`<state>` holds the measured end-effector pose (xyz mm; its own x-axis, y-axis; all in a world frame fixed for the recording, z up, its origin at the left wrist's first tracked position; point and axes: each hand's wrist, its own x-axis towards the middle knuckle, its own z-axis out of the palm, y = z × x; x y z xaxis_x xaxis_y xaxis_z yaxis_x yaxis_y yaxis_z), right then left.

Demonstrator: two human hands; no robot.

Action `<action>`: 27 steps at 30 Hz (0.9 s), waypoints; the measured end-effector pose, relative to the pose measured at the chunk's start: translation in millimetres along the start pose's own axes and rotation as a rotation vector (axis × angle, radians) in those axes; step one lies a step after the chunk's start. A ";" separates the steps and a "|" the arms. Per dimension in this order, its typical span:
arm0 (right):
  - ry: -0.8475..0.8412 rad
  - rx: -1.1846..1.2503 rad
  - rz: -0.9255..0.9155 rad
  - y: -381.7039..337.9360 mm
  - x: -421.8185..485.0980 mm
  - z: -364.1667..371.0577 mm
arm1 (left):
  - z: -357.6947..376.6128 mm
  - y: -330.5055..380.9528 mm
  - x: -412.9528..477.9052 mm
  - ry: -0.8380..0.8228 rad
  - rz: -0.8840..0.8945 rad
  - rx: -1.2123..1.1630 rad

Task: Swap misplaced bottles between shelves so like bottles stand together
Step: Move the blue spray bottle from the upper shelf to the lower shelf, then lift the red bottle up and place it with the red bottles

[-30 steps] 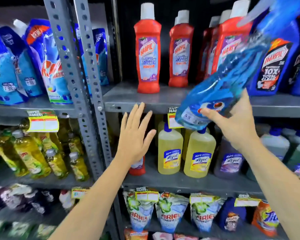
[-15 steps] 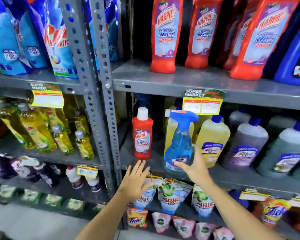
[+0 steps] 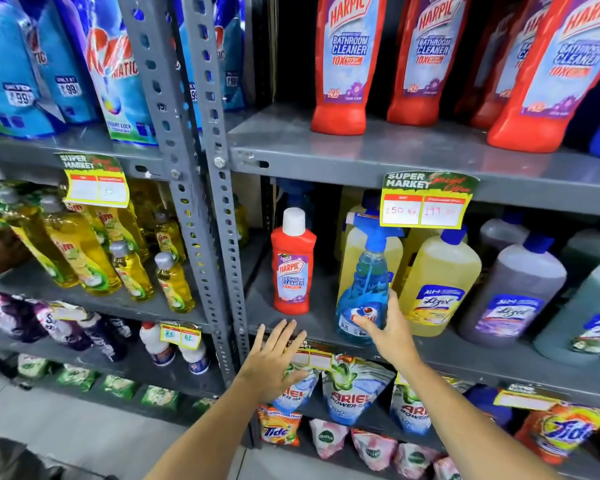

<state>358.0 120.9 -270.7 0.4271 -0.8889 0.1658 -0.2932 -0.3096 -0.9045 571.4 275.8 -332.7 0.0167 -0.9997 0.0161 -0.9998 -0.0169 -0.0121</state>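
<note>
A blue spray bottle (image 3: 368,282) stands upright on the middle shelf (image 3: 465,355), in front of the yellow Lizol bottles (image 3: 440,282). My right hand (image 3: 392,334) grips its base, thumb on the label and fingers round its right side. A small red Harpic bottle (image 3: 293,268) stands alone to its left on the same shelf. My left hand (image 3: 274,358) hovers just below that red bottle, at the shelf's front edge, fingers spread and holding nothing. Large red Harpic bottles (image 3: 347,64) line the upper shelf (image 3: 361,150).
Grey and green Lizol bottles (image 3: 513,299) fill the middle shelf's right side. A perforated grey upright (image 3: 219,216) divides the racks; yellow dish-soap bottles (image 3: 80,251) stand left of it. A price tag (image 3: 426,202) hangs over the spray bottle's head. Detergent pouches (image 3: 354,393) sit below.
My right hand brought the blue spray bottle down from upper-shelf height and stood it on the middle shelf. My left hand dropped from the shelf edge to below the small red bottle.
</note>
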 end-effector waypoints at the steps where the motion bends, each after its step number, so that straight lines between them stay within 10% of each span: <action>1: 0.004 -0.004 0.003 1.4 0.3 0.3 | 0.5 0.2 -0.1 -0.002 0.000 0.000; 9: 0.441 -0.054 -0.174 -18.7 -40.6 17.2 | 2.2 -0.5 0.0 0.038 0.012 -0.018; 13: 0.287 0.055 -0.404 -79.8 -29.8 56.7 | 5.2 -0.8 0.2 0.012 0.000 0.002; 27: 0.029 0.013 -0.015 -103.8 56.5 115.3 | 4.8 0.6 -0.4 0.007 -0.007 0.032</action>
<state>511.2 141.7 -212.8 0.4061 -0.8937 0.1908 -0.2759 -0.3189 -0.9068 570.8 276.1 -337.5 0.0234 -0.9995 0.0230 -0.9987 -0.0244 -0.0443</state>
